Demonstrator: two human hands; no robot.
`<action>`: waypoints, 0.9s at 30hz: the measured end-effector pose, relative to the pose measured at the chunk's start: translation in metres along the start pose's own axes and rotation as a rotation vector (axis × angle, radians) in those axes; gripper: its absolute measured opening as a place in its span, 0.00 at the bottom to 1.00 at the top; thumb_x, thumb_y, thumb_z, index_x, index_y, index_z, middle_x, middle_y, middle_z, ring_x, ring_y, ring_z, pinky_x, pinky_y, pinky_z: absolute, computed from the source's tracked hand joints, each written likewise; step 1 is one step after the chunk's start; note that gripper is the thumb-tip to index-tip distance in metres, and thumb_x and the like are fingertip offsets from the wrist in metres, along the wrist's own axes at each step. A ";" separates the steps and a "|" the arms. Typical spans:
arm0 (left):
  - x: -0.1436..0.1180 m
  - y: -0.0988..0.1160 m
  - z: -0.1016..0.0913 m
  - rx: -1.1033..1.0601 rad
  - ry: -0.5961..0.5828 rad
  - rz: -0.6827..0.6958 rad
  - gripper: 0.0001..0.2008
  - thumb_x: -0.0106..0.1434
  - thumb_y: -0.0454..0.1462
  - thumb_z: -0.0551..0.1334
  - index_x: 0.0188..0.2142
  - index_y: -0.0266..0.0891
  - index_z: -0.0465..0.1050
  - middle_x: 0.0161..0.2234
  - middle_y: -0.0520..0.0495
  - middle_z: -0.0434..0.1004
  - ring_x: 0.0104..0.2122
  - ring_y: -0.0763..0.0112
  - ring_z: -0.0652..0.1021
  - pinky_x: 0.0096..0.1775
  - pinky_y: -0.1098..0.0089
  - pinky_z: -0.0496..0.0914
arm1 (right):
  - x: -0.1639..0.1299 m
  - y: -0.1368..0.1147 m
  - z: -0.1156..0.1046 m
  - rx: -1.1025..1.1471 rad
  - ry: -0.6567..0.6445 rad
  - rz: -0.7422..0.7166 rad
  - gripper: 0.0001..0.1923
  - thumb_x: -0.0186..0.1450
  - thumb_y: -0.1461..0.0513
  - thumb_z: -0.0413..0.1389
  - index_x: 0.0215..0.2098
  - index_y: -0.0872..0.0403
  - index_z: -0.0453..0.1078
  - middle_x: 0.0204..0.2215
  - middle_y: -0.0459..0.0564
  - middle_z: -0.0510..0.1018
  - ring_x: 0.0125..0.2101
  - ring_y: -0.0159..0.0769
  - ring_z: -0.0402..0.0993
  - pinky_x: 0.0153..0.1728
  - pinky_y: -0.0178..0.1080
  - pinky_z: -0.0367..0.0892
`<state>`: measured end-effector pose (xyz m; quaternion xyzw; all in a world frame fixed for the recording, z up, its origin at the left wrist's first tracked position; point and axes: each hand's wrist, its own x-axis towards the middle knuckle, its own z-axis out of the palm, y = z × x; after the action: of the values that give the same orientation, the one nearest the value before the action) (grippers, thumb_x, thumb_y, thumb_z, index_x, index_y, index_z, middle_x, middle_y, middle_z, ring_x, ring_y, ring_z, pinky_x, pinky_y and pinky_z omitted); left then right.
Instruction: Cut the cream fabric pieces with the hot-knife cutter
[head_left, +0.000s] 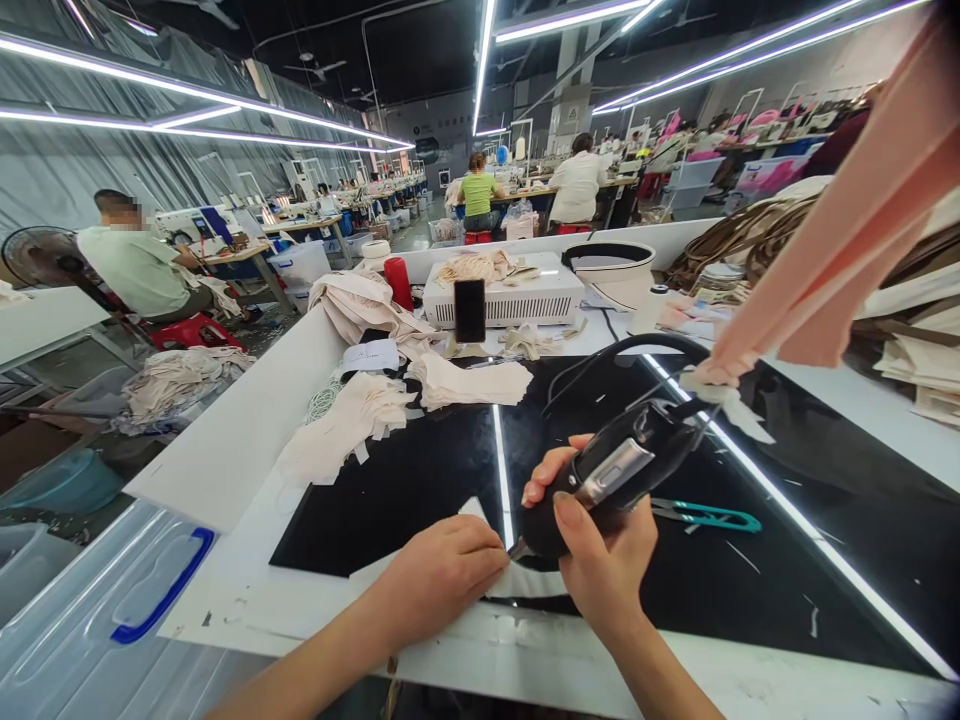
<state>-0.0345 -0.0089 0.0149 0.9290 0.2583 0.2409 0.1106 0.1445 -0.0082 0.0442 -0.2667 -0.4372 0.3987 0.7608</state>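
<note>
"How is the left side laid out?"

"Stacked cream fabric pieces (345, 420) are set beyond the left hand (450, 562), seemingly so that working room is left."

"And that hand?"

"It is laid, fingers together, over a thin white fabric strip (536, 582), probably so that slipping is prevented; whether cloth is pinched cannot be told."

"Where is the strip?"

"Between the hands, partly covered by the left, beneath the black handheld tool with a silver panel (615, 470). The tool is wrapped by the right hand (611, 545); its weight is perhaps eased by the hanging pink cloth band (832, 240)."
</note>
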 end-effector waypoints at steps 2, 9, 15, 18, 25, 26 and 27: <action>-0.001 0.000 0.002 0.003 -0.022 -0.007 0.09 0.78 0.33 0.57 0.42 0.35 0.77 0.40 0.46 0.80 0.41 0.67 0.80 0.44 0.69 0.76 | -0.001 0.001 0.000 0.002 -0.004 0.003 0.17 0.67 0.60 0.66 0.53 0.45 0.70 0.34 0.41 0.79 0.28 0.29 0.76 0.31 0.35 0.75; -0.006 -0.001 0.002 -0.010 -0.045 -0.034 0.10 0.78 0.33 0.57 0.43 0.35 0.77 0.41 0.45 0.80 0.41 0.67 0.80 0.44 0.70 0.76 | -0.001 0.002 0.001 0.001 -0.009 0.001 0.17 0.67 0.59 0.67 0.52 0.45 0.70 0.34 0.41 0.79 0.28 0.29 0.76 0.31 0.35 0.74; -0.007 -0.001 0.005 -0.003 -0.035 -0.040 0.09 0.78 0.33 0.58 0.43 0.36 0.77 0.41 0.45 0.80 0.42 0.67 0.80 0.44 0.70 0.75 | -0.001 0.001 0.001 -0.023 -0.014 -0.004 0.16 0.68 0.61 0.65 0.52 0.45 0.69 0.34 0.41 0.79 0.28 0.29 0.76 0.32 0.35 0.74; -0.008 -0.002 0.005 -0.034 -0.028 -0.044 0.10 0.78 0.33 0.57 0.43 0.37 0.77 0.42 0.46 0.81 0.43 0.66 0.81 0.45 0.70 0.75 | -0.001 0.002 0.001 -0.043 -0.016 -0.009 0.14 0.69 0.62 0.64 0.52 0.44 0.70 0.34 0.41 0.79 0.29 0.29 0.76 0.32 0.34 0.74; -0.002 -0.016 -0.006 -0.030 0.044 -0.131 0.10 0.78 0.34 0.57 0.49 0.36 0.78 0.47 0.43 0.81 0.48 0.64 0.80 0.52 0.67 0.76 | 0.008 -0.009 -0.002 -0.076 -0.034 -0.013 0.16 0.66 0.61 0.68 0.50 0.44 0.72 0.34 0.41 0.80 0.30 0.30 0.77 0.36 0.36 0.76; 0.000 -0.018 -0.007 -0.020 0.050 -0.138 0.10 0.78 0.34 0.57 0.48 0.36 0.78 0.48 0.43 0.81 0.48 0.65 0.80 0.52 0.66 0.76 | 0.011 -0.012 -0.004 -0.103 -0.040 -0.025 0.16 0.65 0.61 0.68 0.49 0.44 0.72 0.34 0.41 0.80 0.31 0.30 0.77 0.36 0.35 0.76; 0.003 -0.020 -0.007 -0.016 0.043 -0.133 0.10 0.78 0.34 0.58 0.48 0.36 0.78 0.48 0.44 0.81 0.48 0.65 0.80 0.52 0.66 0.76 | 0.014 -0.015 -0.007 -0.144 -0.048 -0.038 0.16 0.65 0.61 0.68 0.48 0.44 0.72 0.35 0.41 0.80 0.31 0.30 0.77 0.36 0.35 0.76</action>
<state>-0.0447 0.0099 0.0154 0.9034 0.3197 0.2552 0.1283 0.1605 -0.0044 0.0582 -0.3029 -0.4880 0.3579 0.7362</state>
